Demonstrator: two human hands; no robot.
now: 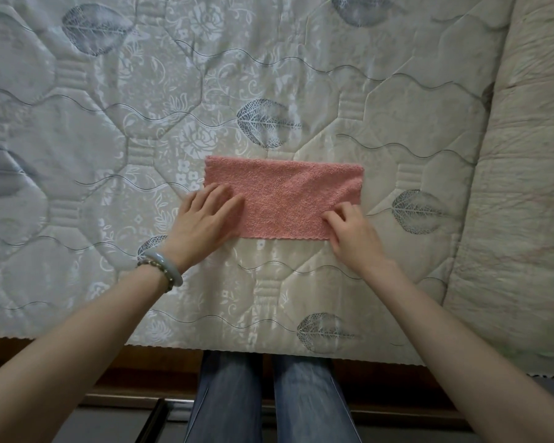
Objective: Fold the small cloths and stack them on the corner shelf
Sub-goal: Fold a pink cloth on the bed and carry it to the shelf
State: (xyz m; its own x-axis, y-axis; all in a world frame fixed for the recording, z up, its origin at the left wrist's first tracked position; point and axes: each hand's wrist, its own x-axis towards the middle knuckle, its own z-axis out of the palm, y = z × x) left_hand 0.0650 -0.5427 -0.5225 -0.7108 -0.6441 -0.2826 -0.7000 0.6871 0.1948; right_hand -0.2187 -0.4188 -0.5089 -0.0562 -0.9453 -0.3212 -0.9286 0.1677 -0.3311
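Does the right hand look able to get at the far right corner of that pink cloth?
Probably yes. The right hand pinches the pink cloth at its near right corner, and the far right corner lies bare on the mattress just beyond, with nothing between.

pink terry cloth [285, 196], folded into a flat rectangle, on the quilted mattress [301, 91]
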